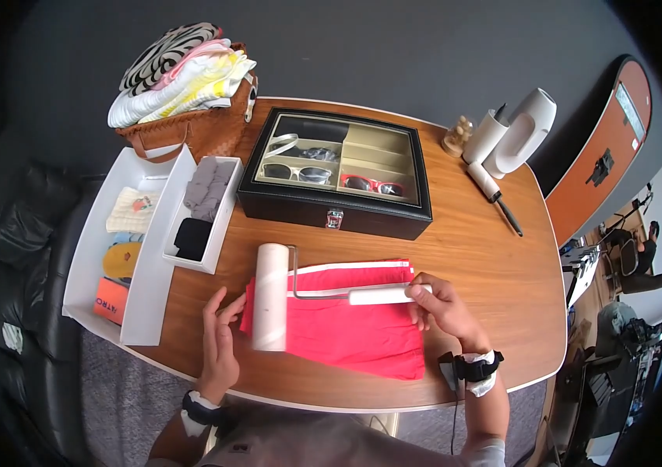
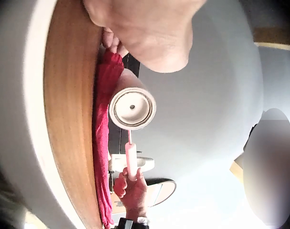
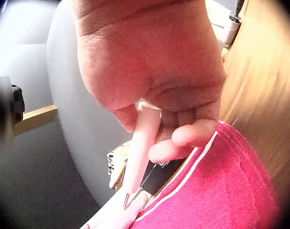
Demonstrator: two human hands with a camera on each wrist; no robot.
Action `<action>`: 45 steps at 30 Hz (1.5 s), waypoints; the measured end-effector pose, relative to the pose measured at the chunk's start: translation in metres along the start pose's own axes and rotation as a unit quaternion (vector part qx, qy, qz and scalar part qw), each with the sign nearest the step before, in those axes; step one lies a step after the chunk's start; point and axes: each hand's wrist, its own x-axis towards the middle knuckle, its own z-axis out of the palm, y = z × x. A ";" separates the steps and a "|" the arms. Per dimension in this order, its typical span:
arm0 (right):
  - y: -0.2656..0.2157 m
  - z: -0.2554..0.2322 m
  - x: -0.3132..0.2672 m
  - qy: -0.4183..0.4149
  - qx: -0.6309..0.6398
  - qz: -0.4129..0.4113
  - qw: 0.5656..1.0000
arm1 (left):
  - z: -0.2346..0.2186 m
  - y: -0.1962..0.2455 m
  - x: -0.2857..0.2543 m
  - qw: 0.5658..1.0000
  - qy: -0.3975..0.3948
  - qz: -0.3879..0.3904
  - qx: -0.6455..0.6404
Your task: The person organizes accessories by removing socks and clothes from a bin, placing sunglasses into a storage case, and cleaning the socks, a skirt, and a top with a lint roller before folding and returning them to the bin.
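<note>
A folded red garment with white stripes (image 1: pixel 354 335) lies on the wooden table. Over its left part is a lint roller (image 1: pixel 270 300), with a wide white roll, a wire frame and a white handle. My right hand (image 1: pixel 444 310) grips the end of that handle between thumb and fingers; the right wrist view shows the handle (image 3: pixel 144 148) coming out of the grip. At the garment's left edge, my left hand (image 1: pixel 220 350) has its fingers extended, with the fingertips (image 2: pixel 114 45) right at the red cloth. The roll (image 2: pixel 132 107) shows end-on in the left wrist view.
Behind the garment stands a black glasses case (image 1: pixel 331 210) with a clear lid. White boxes (image 1: pixel 156 300) with folded clothing line the left side, near a brown basket (image 1: pixel 198 132) of textiles. A white hair dryer (image 1: pixel 526 132) and a round mirror (image 1: pixel 603 148) are at right.
</note>
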 end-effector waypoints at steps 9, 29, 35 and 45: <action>0.011 0.015 -0.006 -0.029 -0.025 -0.006 0.999 | 0.001 0.004 -0.001 0.998 0.022 -0.017 -0.053; 0.112 -0.082 -0.148 0.519 0.208 -0.188 0.808 | 0.015 0.005 0.002 0.999 0.014 -0.034 0.018; 0.128 -0.073 -0.159 0.494 0.220 -0.208 0.815 | 0.015 0.004 0.002 0.999 0.017 -0.032 0.019; 0.114 -0.025 -0.124 0.428 0.208 -0.193 0.858 | 0.015 -0.003 0.001 0.998 0.032 -0.045 -0.040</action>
